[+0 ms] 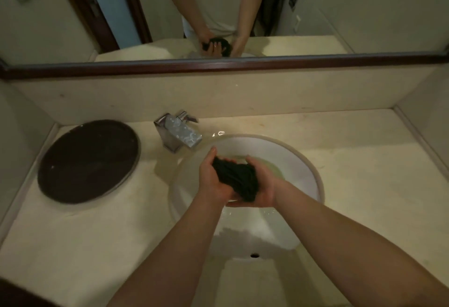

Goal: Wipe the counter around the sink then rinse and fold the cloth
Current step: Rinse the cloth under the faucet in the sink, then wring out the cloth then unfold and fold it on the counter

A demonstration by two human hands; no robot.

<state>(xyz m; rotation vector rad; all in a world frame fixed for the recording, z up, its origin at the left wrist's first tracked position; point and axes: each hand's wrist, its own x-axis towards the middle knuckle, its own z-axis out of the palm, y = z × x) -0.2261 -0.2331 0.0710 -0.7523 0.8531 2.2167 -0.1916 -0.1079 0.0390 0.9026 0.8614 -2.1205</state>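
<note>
Cloth [237,179] bunched over the sink [313,175], left hand [213,180] and right hand [262,185] both clamped round it. Risk: wringing off-centre drips onto the wiped counter [364,185]; tap [178,134] sits far-left.

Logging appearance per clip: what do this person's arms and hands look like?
The left forearm and right forearm are bare, no sleeves in view. The left hand and right hand show no gloves, rings or watch. The mirror reflects a light-coloured top.
</note>
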